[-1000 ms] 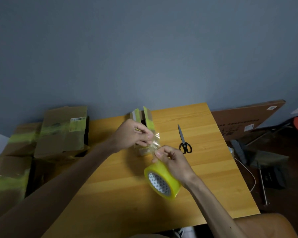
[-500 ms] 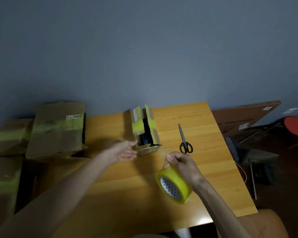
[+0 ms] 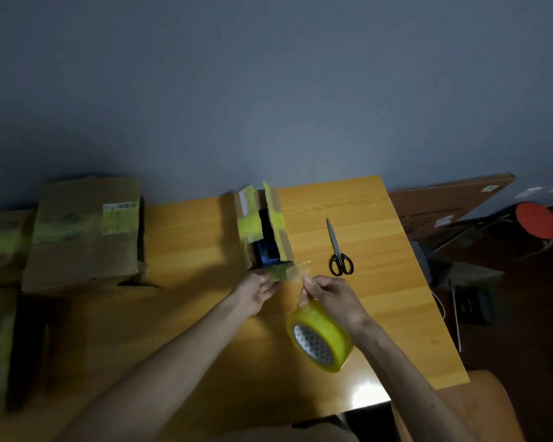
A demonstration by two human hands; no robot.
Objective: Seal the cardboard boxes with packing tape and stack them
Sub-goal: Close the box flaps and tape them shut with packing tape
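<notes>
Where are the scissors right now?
In the head view, the scissors lie flat on the table, right of the open box, just beyond the right hand.

You have one open small cardboard box [image 3: 262, 231], one roll of yellow packing tape [image 3: 321, 338], one pair of scissors [image 3: 338, 250], and at least three taped boxes [image 3: 83, 231] at left.

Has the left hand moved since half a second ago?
Yes. The left hand has shifted right along the small open box's near end, now gripping the tape strip there.
</notes>
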